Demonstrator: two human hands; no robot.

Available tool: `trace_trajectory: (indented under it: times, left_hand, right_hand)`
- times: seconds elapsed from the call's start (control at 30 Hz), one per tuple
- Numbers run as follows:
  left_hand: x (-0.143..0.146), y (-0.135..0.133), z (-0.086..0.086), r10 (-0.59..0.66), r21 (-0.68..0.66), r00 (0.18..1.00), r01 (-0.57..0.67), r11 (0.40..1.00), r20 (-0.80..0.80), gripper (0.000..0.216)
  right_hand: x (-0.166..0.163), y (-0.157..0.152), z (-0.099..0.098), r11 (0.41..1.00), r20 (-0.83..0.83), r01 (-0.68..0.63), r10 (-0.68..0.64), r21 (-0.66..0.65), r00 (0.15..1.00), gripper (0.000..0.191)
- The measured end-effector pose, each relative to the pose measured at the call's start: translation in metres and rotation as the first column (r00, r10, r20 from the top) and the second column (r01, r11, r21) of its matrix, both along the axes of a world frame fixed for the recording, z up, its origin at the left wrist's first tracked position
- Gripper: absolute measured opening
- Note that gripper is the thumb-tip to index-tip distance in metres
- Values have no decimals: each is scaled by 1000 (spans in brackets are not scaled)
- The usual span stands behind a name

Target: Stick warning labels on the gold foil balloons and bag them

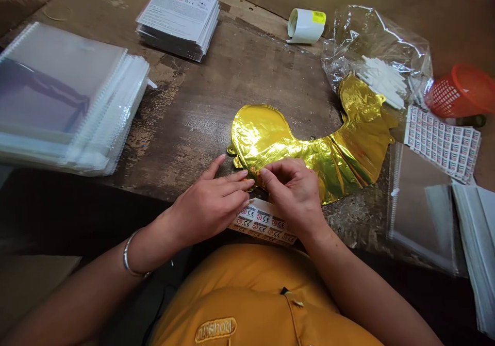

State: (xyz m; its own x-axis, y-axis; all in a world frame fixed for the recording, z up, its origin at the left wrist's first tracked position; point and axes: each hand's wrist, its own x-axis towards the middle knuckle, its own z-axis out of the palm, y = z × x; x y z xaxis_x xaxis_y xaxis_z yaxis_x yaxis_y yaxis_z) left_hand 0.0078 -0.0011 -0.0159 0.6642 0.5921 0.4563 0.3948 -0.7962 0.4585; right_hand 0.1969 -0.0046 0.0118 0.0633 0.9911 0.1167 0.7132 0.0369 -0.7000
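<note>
A flat gold foil balloon lies curved across the worn wooden table. My left hand rests at the balloon's near left edge, fingers stretched out and lying flat against it. My right hand is beside it, fingertips pinched together on a small sticker at the foil's edge. Under both hands, at the table's front edge, lies a strip of CE warning stickers.
A thick stack of clear plastic sleeves is at the left. Packed printed cards lie at the back, with a label roll, a bag of white sticks, an orange basket, a sticker sheet and more sleeves at the right.
</note>
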Motion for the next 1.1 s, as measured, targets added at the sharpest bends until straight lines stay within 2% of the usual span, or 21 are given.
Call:
trace_trajectory:
  times: [0.27, 0.63, 0.7, 0.77, 0.83, 0.87, 0.97, 1.03, 1.1]
  left_hand:
    - [0, 1, 0, -11, 4, 1000, 11, 1000, -24, 16]
    - [-2, 0, -1, -10, -13, 999, 10, 1000, -42, 14]
    - [-3, 1, -1, -9, -19, 999, 8, 1000, -46, 13]
    - [-2, 2, -1, -11, -29, 998, 9, 1000, -54, 12]
    - [-2, 3, -1, -14, -44, 998, 11, 999, -61, 12]
    - [-3, 3, 0, -19, -55, 998, 15, 998, -60, 12]
    - [-4, 4, 1, -33, -67, 999, 31, 997, -36, 12]
    - [-6, 3, 2, -30, -59, 1000, 30, 998, 2, 11]
    - [-8, 2, 3, -10, -60, 1000, 12, 998, 28, 9]
  right_hand:
    - [-3, 1, -4, 1000, 45, -6, 5, 12, 999, 15]
    - [-4, 5, -10, 999, 306, 15, -23, 28, 952, 19]
    - [2, 8, -10, 997, 359, 47, -67, 65, 931, 24]
    - [10, 8, -7, 986, 415, 52, -115, 159, 902, 19]
    - [14, 5, -1, 957, 457, -46, -94, 285, 884, 18]
    - [15, 2, 1, 937, 483, -154, -18, 314, 875, 21]
    - [13, -8, 1, 846, 552, -486, 303, 221, 777, 26]
    - [10, -13, -5, 819, 569, -554, 387, 149, 725, 29]
    - [10, -15, -12, 823, 596, -549, 370, 147, 713, 31]
